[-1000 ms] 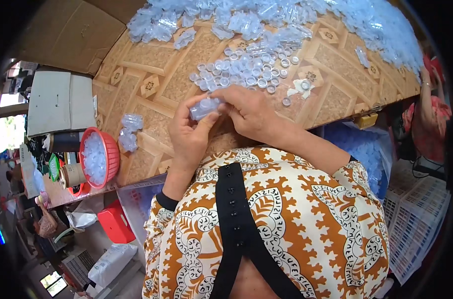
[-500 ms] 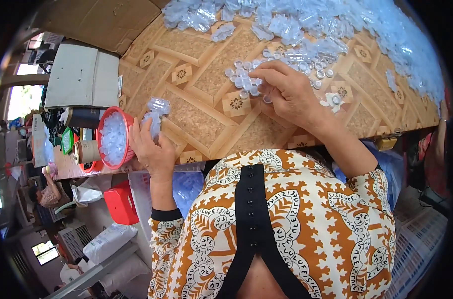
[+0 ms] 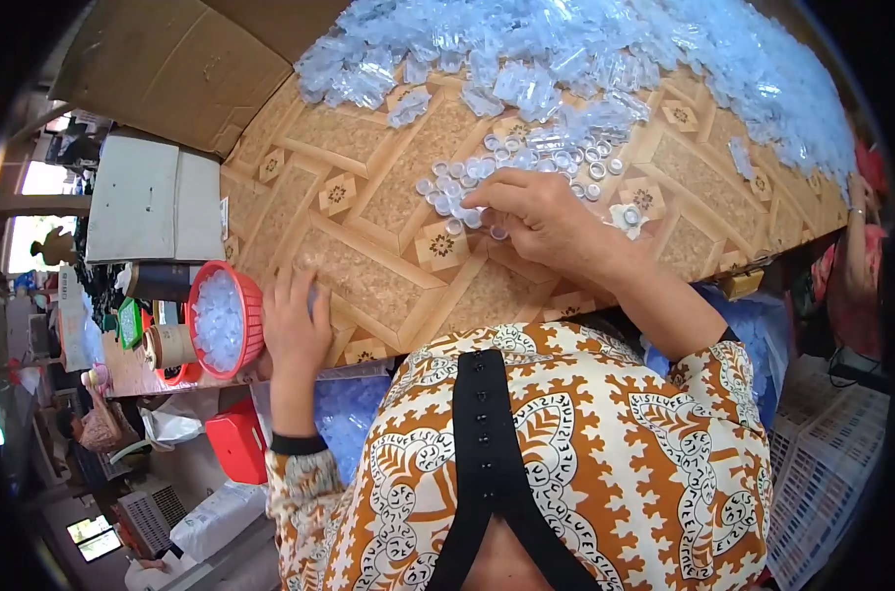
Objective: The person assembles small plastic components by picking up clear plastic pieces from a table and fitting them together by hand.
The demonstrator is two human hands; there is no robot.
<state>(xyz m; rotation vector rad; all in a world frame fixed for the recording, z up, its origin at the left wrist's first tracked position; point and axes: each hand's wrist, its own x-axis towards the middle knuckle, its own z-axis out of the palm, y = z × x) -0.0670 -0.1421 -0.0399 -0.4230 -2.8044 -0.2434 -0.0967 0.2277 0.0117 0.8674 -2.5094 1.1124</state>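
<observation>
Between left hand [image 3: 298, 328] and caps [image 3: 456, 169], broad tabletop [image 3: 373, 258]

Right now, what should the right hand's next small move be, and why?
Probably to pinch one of the small round clear pieces: the right hand's bent fingers reach in at the loose cluster's near edge, though whether they already grip one is unclear.

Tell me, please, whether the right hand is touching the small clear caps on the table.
Cannot tell. The head view shows the right hand overlapping the edge of the small clear caps, but from above, contact or gap is hidden.
</observation>
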